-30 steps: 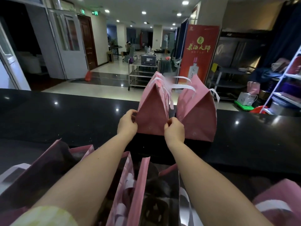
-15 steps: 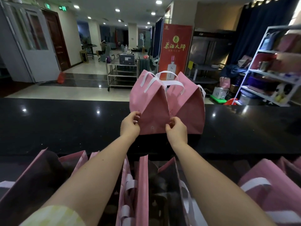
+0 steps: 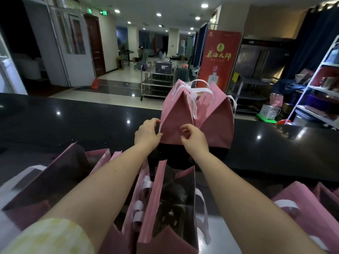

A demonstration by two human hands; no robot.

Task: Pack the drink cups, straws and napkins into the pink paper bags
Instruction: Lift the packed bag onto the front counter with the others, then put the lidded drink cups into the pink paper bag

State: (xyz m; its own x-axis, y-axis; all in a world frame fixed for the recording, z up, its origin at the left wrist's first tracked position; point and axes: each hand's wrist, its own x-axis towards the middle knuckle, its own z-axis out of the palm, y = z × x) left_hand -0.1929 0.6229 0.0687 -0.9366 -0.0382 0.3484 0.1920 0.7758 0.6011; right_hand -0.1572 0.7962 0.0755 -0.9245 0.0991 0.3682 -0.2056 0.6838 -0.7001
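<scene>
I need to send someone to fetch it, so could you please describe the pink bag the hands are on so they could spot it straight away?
Look at the long black counter; two closed pink bags stand side by side on it, in front of the red banner. The bag you want is the left one, with the left hand and right hand at its lower edge, unlike its neighbour, which nobody touches.

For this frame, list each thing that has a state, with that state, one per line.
Left pink bag on the counter: upright, top folded shut.
Right pink bag on the counter: upright, top closed, touching the left one.
Open pink bag nearest the camera: upright, mouth open.
Left hand: pinching the left bag's edge.
Right hand: fingers open at that bag's front.
</scene>
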